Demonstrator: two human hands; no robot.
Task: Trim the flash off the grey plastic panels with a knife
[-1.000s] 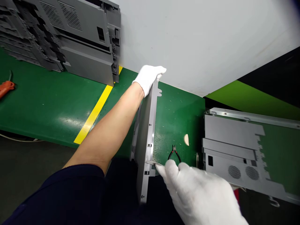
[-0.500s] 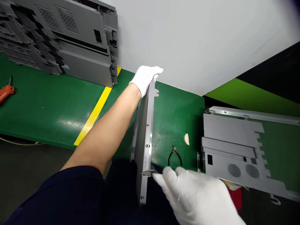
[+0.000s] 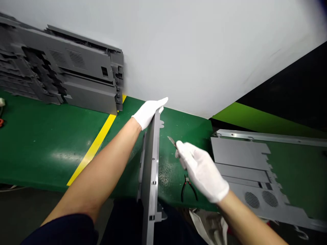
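My left hand (image 3: 150,114), in a white glove, grips the far end of a grey panel (image 3: 154,163) that stands on edge, its narrow side facing up. Small clips and slots run along that edge. Right of the panel, my gloved right hand (image 3: 200,168) pinches a small knife (image 3: 172,140). The short pointed blade sticks out toward the panel without touching it; the fingers cover most of the handle. Below that hand, pliers with black handles (image 3: 187,187) lie spread on the green table (image 3: 46,136).
Several dark grey panels (image 3: 89,97) lean against the white wall (image 3: 178,51) at the left. Another grey panel (image 3: 237,149) with round vents lies at the right. Yellow tape (image 3: 93,148) crosses the table. An orange thing (image 3: 1,123) is at the left edge.
My right hand has moved up and away from the panel's near end, bringing the knife into sight. My left hand stays on the far end. The view has shifted, so things appear lower.
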